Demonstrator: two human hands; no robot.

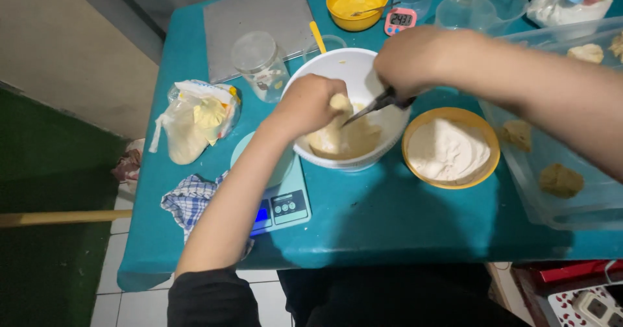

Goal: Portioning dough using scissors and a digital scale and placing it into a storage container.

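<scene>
Left hand (310, 104) grips a dough lump (339, 102) over the white bowl (350, 74), right hand (409, 61) clamped on scissors (376, 103) whose blades sit right beside it

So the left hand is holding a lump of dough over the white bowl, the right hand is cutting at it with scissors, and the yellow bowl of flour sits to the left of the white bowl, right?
Not quite. In the head view the yellow bowl of flour sits to the right of the white bowl, not the left. The rest holds: the left hand holds the lump of dough over that bowl, and the right hand works scissors at it.
</scene>
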